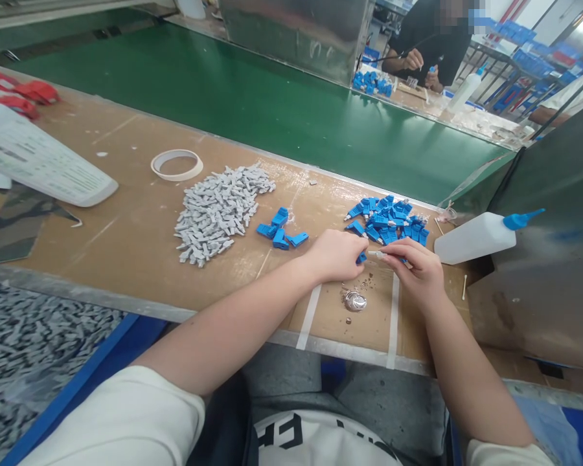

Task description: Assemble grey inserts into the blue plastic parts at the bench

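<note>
My left hand [334, 255] is closed around a small blue plastic part [361, 258] above the brown bench top [126, 226]. My right hand [415, 265] pinches a thin white stick [376, 254] whose tip meets that part. Just beyond my hands lies a pile of blue parts [387, 220]. A few more blue parts [279, 234] lie to the left, beside a heap of grey parts [218, 210]. A small metal dish [355, 301] sits below my hands.
A white squeeze bottle with a blue nozzle [476, 237] lies at the right. A tape roll [177, 164] and a white sheet [39, 162] sit at left. A green conveyor belt [272, 103] runs behind. Another person [430, 45] works across it.
</note>
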